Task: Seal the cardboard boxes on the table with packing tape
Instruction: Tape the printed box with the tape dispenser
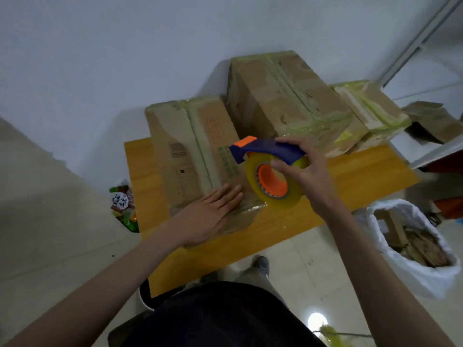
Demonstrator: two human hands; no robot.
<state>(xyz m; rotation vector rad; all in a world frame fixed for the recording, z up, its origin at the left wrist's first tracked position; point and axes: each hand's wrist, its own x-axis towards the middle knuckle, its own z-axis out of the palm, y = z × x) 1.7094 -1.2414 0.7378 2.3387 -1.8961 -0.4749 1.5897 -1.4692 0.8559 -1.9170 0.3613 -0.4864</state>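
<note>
The flat left hand (213, 211) pinned the brown cardboard box (198, 156); right-hand fingers (288, 140) clamped the blue-and-orange tape dispenser (270, 171), which should pull straight along the seam.

Your left hand (210, 212) lies flat, palm down, fingers straight and close together, pointing up and to the right. Your left forearm runs bare from the lower left corner up to the wrist. Your right hand (304, 169) is raised higher, fingers curled over the top of the object it grips, thumb underneath. Your right forearm extends from the lower right, wrist bent slightly inward.
</note>
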